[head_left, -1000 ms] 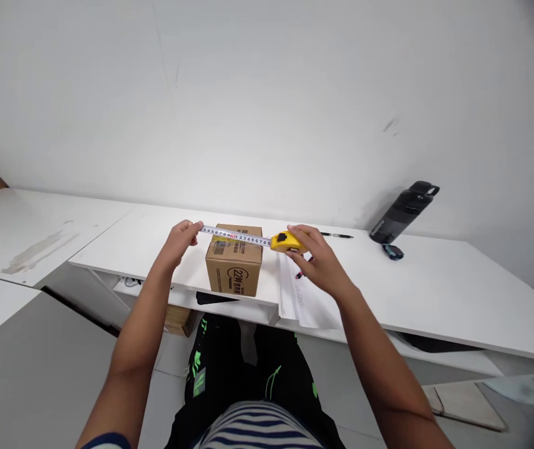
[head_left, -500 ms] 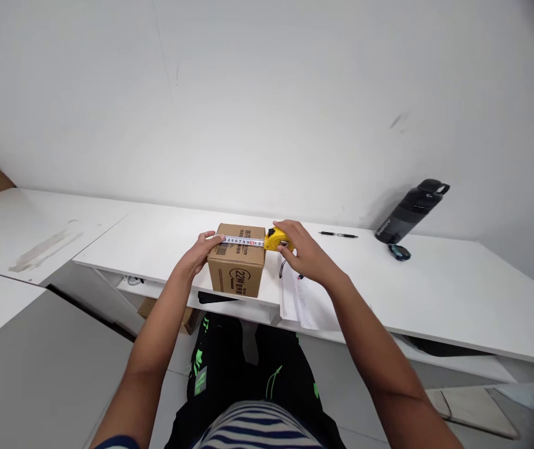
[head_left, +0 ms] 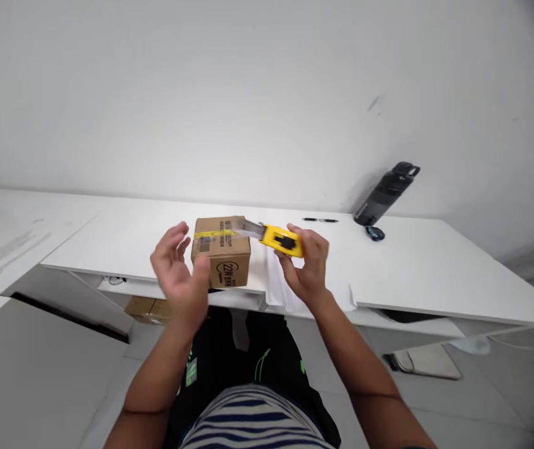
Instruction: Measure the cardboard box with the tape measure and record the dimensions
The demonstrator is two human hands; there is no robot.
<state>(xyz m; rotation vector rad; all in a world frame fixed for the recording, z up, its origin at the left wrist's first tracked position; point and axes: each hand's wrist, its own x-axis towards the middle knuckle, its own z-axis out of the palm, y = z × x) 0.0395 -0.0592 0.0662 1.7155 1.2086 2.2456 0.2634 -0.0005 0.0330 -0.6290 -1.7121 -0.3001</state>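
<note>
A small brown cardboard box [head_left: 224, 257] stands near the front edge of the white table [head_left: 417, 268]. My right hand [head_left: 305, 268] grips a yellow tape measure [head_left: 281, 240] just right of the box, with a short, blurred length of tape sticking out towards the box top. My left hand [head_left: 178, 274] hovers in front of the box's left side, fingers spread and palm up, holding nothing.
White paper sheets [head_left: 290, 293] lie under my right hand at the table edge. A black pen [head_left: 319, 219], a dark bottle [head_left: 385, 193] leaning by the wall and a small dark object [head_left: 374, 233] sit at the back right. Cardboard boxes [head_left: 148, 308] lie below the table.
My left hand has let go of the tape's end and pulled back from the box, opening. The tape has mostly run back into the case, which my right hand has lifted towards me.
</note>
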